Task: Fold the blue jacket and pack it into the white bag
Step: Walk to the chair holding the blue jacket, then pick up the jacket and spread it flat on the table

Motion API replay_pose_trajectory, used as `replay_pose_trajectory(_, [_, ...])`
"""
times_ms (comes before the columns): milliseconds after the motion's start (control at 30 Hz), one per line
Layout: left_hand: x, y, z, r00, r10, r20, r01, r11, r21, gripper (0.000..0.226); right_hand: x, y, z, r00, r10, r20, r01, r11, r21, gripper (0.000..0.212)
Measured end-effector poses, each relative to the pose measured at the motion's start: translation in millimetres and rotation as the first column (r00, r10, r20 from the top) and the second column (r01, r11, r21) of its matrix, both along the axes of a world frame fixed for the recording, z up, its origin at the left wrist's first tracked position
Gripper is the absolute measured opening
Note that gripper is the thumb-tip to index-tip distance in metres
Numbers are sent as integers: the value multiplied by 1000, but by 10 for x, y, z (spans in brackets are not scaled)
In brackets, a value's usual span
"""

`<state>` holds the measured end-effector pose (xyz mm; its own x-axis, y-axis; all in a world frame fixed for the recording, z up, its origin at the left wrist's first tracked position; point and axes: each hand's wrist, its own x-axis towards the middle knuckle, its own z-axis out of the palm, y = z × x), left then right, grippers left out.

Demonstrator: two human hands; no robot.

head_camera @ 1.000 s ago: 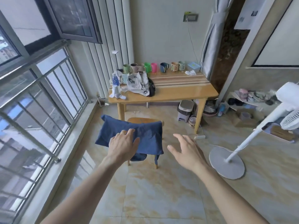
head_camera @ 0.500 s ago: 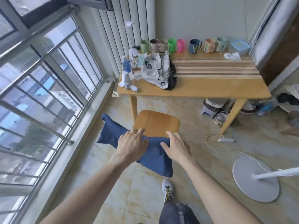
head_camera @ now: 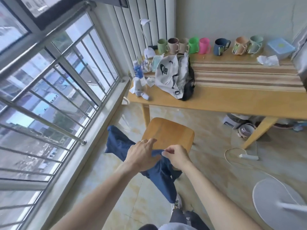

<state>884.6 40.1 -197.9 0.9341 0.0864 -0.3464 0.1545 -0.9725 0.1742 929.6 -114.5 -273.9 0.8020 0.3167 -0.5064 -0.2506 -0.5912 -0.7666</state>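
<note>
Head view: your left hand and right hand both at near edge of stool, side by side, almost touching. Both pinch blue jacket; right thumb and forefinger closed on fold, left grip partly hidden, likely closed on cloth too. Jacket bunched, long axis running from window side down toward your feet, one end hanging left of stool, other below your hands. White bag on table, well apart, ahead of grip and about level with right hand.
</note>
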Motion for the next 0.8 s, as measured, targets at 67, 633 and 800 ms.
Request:
replay_pose_trajectory(67, [42, -43, 106, 1000, -14, 25, 14, 1000, -27, 73, 50, 37, 251, 994, -103, -25, 106, 972, 207, 14])
replay_pose_trajectory(633, [-678, -356, 2453, 705, 143, 695, 245, 870, -428, 22, -664, -977, 2113, 775, 121, 621, -67, 992, -109, 51])
replay_pose_trajectory(800, [-914, -560, 2846, 666, 98, 740, 350, 835, -425, 26, -596, -1388, 2705, 685, -110, 721, 137, 990, 20, 21])
